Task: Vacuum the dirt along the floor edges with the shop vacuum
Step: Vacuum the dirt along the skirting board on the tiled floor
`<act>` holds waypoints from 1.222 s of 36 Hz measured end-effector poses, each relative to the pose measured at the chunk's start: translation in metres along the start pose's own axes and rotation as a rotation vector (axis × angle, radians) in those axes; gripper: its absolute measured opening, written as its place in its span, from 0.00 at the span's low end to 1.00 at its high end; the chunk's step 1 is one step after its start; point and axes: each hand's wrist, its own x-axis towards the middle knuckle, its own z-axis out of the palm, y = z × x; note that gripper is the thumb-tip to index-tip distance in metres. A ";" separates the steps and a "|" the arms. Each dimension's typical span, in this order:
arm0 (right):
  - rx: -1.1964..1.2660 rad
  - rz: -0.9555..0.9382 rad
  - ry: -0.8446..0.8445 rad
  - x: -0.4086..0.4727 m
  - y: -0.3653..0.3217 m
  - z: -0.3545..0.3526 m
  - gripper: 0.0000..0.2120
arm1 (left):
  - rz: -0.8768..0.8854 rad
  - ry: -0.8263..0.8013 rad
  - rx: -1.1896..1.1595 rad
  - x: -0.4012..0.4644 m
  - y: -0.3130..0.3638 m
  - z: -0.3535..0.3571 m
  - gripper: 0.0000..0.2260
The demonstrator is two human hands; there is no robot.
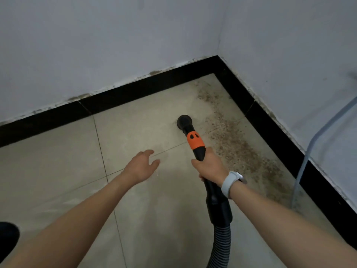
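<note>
My right hand (209, 167) grips the black vacuum wand (200, 151) just below its orange collar (195, 140). The round black nozzle (184, 121) sits low over the grey tiled floor (135, 128), a little left of a band of brown dirt (237, 149) that runs along the right wall's black baseboard (270, 130). The ribbed hose (222, 246) trails down to the bottom edge. My left hand (143, 166) hovers over the floor to the left of the wand, fingers spread and relaxed, holding nothing.
Two white walls meet in a corner (219, 57) at upper right, both lined with black baseboard. A clear tube (309, 151) hangs down the right wall to the floor. A dark rounded object (7, 238) shows at the lower left edge.
</note>
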 end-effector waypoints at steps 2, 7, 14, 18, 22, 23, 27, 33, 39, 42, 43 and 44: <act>0.133 -0.011 -0.094 -0.011 -0.002 0.005 0.11 | -0.081 -0.039 -0.213 0.003 0.023 -0.011 0.25; 0.337 -0.046 -0.222 -0.030 -0.009 0.020 0.09 | -0.185 -0.185 -0.703 0.010 0.073 -0.021 0.31; 0.301 -0.074 -0.266 -0.047 -0.026 0.036 0.10 | -0.238 -0.083 -0.721 0.025 0.090 -0.029 0.33; 0.241 -0.093 -0.204 -0.047 -0.046 0.039 0.13 | -0.256 -0.051 -0.635 0.034 0.093 -0.058 0.34; 0.604 -0.045 -0.245 -0.039 -0.091 0.047 0.09 | -0.127 0.004 -0.378 0.046 0.108 -0.096 0.30; 0.700 -0.020 -0.250 -0.037 -0.103 0.053 0.09 | -0.095 -0.016 -0.321 0.048 0.111 -0.107 0.28; 0.855 0.003 -0.284 -0.031 -0.120 0.080 0.09 | -0.054 -0.147 -0.284 0.054 0.102 -0.130 0.30; 0.793 0.107 -0.355 -0.032 -0.097 0.123 0.09 | -0.127 -0.202 -0.374 0.058 0.036 -0.085 0.32; 0.797 0.160 -0.297 -0.031 -0.075 0.130 0.08 | -0.051 -0.188 -0.510 0.063 0.020 -0.043 0.34; 0.787 0.167 -0.212 -0.029 -0.067 0.121 0.08 | 0.018 -0.241 -0.511 0.067 0.035 -0.036 0.34; 0.785 0.173 -0.176 -0.029 -0.064 0.118 0.07 | 0.042 -0.260 -0.506 0.068 0.042 -0.033 0.34; 0.787 0.179 -0.140 -0.029 -0.062 0.114 0.07 | 0.061 -0.277 -0.502 0.069 0.049 -0.030 0.34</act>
